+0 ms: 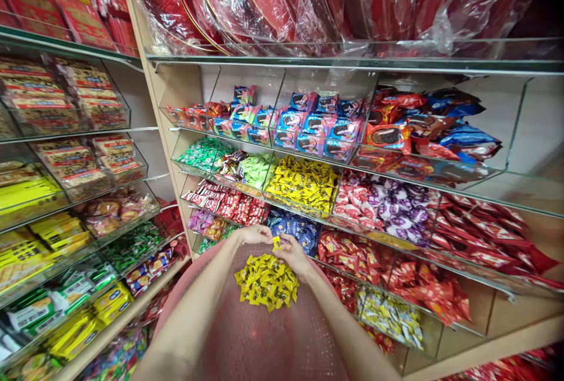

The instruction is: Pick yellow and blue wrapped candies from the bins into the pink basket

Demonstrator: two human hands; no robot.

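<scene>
Between both hands, at the far side of a red-brown round surface [259,346], is one small yellow wrapped candy [277,243]. My left hand [255,234] has its thumb and fingers pinched at the candy's left side. My right hand [293,254] grips the same candy from the right with bent fingers. Just below them lies a loose pile of yellow wrapped candies [267,282], spread on the surface. The fingertips partly cover the candy, so its printing is not readable.
Glass-fronted shelves hold yellow candies [302,184], purple-wrapped candies [396,207], blue snack packs [315,125] and red packets [484,231]. Plastic-wrapped red round items [282,4] stand on the top shelf. At left, a wooden upright [152,93] adjoins a second shelf with packaged snacks [66,160].
</scene>
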